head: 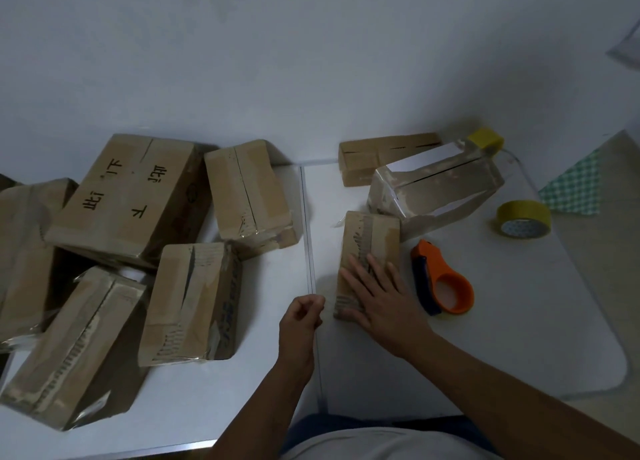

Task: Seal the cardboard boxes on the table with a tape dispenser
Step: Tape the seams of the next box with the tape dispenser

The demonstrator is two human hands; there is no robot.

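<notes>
Eight cardboard boxes, two tape rolls, one tape dispenser.

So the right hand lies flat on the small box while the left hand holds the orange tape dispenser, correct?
Not quite. In the head view the orange tape dispenser lies on the table, untouched, right of the small box. The right hand does lie flat on it; the left hand is loosely curled.

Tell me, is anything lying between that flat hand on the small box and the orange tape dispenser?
Nothing visible. The tape dispenser lies on bare table just right of the small box under the right hand.
</notes>
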